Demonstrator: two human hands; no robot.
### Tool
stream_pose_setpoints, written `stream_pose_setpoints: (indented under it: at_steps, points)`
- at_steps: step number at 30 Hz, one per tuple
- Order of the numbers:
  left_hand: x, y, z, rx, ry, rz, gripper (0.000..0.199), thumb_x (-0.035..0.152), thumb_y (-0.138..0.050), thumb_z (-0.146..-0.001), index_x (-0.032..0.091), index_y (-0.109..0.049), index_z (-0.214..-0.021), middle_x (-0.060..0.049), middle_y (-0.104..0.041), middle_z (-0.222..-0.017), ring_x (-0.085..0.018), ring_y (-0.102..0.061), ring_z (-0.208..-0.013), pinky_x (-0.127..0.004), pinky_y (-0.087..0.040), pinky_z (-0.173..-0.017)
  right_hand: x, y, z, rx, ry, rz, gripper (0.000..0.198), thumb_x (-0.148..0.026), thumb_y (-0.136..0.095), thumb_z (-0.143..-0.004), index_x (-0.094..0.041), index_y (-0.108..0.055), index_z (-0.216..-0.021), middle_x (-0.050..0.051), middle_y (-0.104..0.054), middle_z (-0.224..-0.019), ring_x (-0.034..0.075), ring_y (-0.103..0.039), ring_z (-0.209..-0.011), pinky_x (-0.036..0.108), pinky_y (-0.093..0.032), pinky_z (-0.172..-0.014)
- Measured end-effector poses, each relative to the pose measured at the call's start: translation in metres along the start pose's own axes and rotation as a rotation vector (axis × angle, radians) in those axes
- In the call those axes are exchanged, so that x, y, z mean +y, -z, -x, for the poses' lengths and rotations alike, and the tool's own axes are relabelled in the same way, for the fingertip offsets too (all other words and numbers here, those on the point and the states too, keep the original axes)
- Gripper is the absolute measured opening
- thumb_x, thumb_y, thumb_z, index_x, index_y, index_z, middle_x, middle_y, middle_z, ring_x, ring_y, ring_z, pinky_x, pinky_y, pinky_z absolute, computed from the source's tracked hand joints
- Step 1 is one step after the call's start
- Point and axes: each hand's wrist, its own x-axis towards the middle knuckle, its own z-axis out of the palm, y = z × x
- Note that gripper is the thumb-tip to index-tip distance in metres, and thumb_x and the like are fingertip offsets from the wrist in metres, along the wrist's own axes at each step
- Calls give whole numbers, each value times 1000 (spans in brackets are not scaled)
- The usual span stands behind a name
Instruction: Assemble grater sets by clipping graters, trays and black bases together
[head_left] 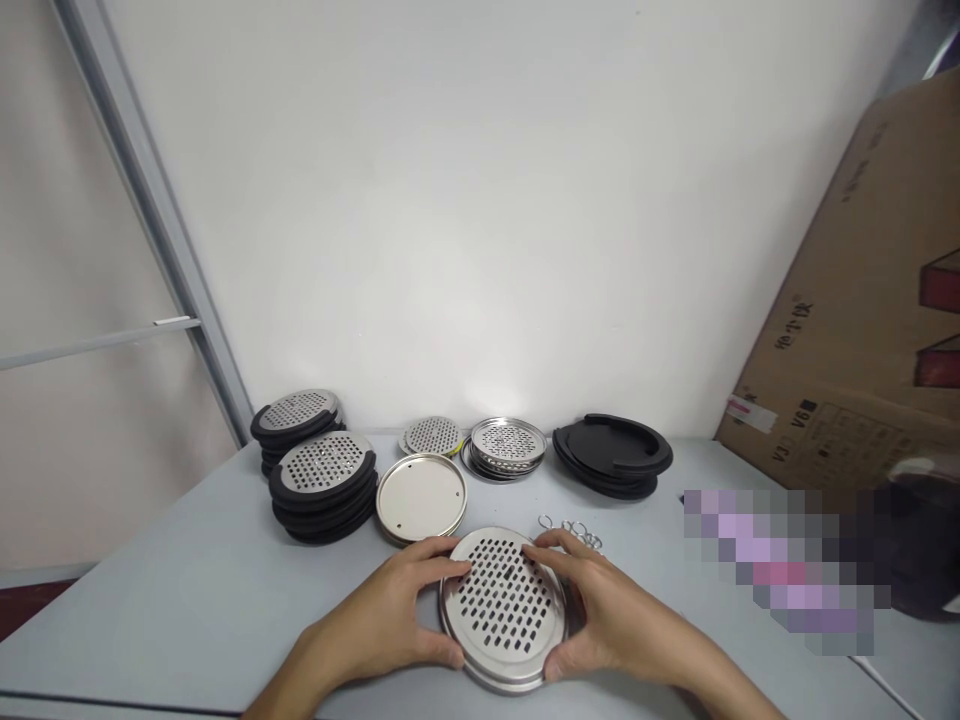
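Observation:
A round perforated metal disc (504, 605) with a rimmed metal layer under it lies at the table's front. My left hand (409, 605) grips its left edge, fingers on the top rim and thumb low at the front. On the opposite edge, my right hand (589, 605) holds it the same way. Behind my right hand are several small metal rings (574, 530), partly covered by the fingers. A stack of plain round metal trays (421, 495) with small holes stands just behind my left hand.
Two stacks of black-rimmed perforated discs (324, 490) stand at the left. Along the wall are more perforated metal discs (508, 442) and stacked black round holders (613, 455). A large cardboard box (847, 330) leans at the right, near a blurred-out patch and a white cable (885, 685).

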Motion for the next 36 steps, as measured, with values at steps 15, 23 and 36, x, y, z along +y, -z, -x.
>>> stream_pose_setpoints:
  at_steps: [15,23,36]
  points:
    - [2,-2,1,11,-31,17,77,54,-81,-59,38,-55,-130,-3,-37,-151,-31,-36,-137,-45,-25,-115,17,-3,-12,434,-232,33,45,-49,-49,-89,-17,-64,-116,9,-71,-100,17,-59,-61,31,-48,-64]
    - [4,-1,1,-1,-7,16,76,52,-81,-60,40,-54,-131,-1,-36,-151,-30,-34,-138,-45,-24,-116,41,19,-16,617,-344,408,55,-40,-43,-91,-18,-39,-141,11,-69,-99,25,-64,-71,33,-43,-63]
    - [7,0,2,-4,2,11,75,52,-80,-62,40,-54,-131,0,-35,-152,-29,-34,-138,-43,-24,-116,59,31,-24,610,-513,622,59,-28,-36,-95,-16,-15,-149,14,-66,-105,28,-64,-79,31,-35,-60]
